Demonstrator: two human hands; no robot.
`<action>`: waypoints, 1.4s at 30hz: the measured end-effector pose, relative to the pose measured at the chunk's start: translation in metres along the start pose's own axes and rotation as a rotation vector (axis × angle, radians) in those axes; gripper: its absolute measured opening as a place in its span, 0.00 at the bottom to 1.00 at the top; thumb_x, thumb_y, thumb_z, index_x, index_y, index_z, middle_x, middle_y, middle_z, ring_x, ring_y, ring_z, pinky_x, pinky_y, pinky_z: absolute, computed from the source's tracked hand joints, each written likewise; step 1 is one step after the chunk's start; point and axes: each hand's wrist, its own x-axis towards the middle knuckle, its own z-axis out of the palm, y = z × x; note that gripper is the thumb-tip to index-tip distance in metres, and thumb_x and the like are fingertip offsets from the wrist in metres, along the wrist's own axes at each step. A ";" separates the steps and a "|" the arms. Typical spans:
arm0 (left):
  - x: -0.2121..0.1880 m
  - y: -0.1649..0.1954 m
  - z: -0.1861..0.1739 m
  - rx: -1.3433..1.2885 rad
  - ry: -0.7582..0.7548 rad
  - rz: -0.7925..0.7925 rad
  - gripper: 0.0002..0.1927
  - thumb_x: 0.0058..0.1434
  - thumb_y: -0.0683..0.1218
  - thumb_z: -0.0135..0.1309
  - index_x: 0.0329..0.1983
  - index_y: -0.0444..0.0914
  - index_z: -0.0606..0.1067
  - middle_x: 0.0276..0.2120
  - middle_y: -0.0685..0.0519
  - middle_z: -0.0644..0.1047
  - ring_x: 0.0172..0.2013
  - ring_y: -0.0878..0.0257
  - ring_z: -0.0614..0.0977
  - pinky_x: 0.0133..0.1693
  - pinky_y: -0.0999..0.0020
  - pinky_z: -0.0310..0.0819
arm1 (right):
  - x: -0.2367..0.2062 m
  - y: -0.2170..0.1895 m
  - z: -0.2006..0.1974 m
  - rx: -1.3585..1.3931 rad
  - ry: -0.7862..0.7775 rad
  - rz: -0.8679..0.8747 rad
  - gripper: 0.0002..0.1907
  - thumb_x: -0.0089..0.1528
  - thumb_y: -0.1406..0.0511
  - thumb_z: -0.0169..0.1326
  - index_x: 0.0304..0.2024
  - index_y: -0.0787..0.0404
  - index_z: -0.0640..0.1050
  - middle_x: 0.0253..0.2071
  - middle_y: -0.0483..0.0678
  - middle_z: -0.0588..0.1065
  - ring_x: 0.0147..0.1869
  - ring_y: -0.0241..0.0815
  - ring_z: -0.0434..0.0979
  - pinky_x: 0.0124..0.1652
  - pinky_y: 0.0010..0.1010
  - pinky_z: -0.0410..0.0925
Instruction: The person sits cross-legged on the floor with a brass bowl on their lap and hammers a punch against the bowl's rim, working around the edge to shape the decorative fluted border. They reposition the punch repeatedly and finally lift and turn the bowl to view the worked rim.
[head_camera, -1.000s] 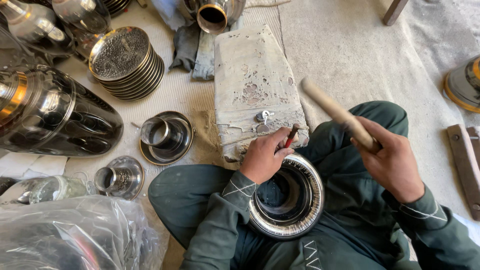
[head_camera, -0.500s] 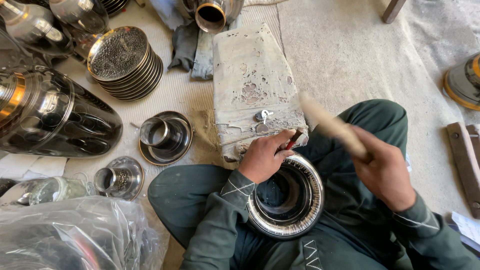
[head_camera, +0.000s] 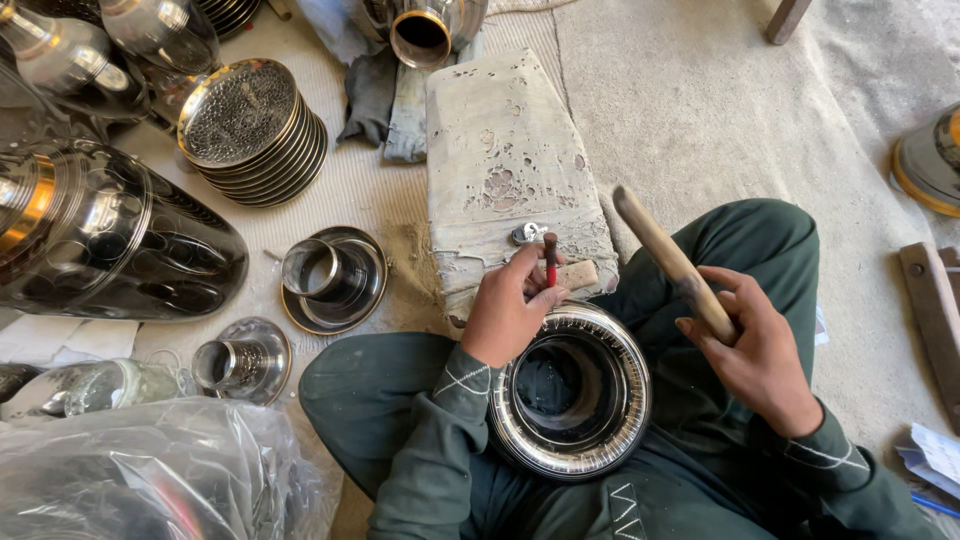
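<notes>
seated cross-legged on the floor, a worker steadies a red-handled punch (head_camera: 550, 258) in the left hand (head_camera: 510, 310) over a small metal fitting (head_camera: 528, 233) on the worn block (head_camera: 500, 150) — right hand (head_camera: 755, 350) clenched round a wooden-handled hammer (head_camera: 665, 255), raised to strike; a polished steel ring (head_camera: 570, 390) rests in the lap.

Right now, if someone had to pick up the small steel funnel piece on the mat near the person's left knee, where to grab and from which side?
Probably best by the upright neck of the funnel piece, from straight above. The neck stands clear above its flat flared base, which lies flush on the mat and gives no edge to get under. A plastic bag crowds the near side.
</notes>
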 end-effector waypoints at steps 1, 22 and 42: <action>0.000 0.001 -0.001 0.008 -0.016 0.003 0.20 0.58 0.42 0.64 0.53 0.39 0.74 0.28 0.51 0.81 0.30 0.59 0.87 0.34 0.65 0.80 | 0.002 0.001 -0.001 0.067 -0.046 0.037 0.31 0.57 0.68 0.64 0.63 0.62 0.71 0.34 0.49 0.80 0.34 0.34 0.74 0.34 0.28 0.69; 0.011 -0.002 0.005 0.203 -0.044 -0.017 0.26 0.55 0.43 0.65 0.59 0.40 0.74 0.27 0.50 0.79 0.28 0.55 0.82 0.33 0.60 0.75 | 0.038 -0.013 -0.025 0.141 -0.103 -0.119 0.22 0.59 0.65 0.64 0.55 0.63 0.82 0.39 0.49 0.83 0.39 0.32 0.79 0.36 0.24 0.71; -0.005 0.010 0.007 0.177 0.079 0.032 0.17 0.56 0.40 0.64 0.47 0.38 0.73 0.27 0.47 0.79 0.28 0.50 0.83 0.31 0.57 0.74 | 0.039 -0.043 -0.033 -0.021 -0.023 -0.295 0.20 0.55 0.65 0.69 0.49 0.63 0.84 0.37 0.48 0.83 0.36 0.34 0.81 0.35 0.25 0.73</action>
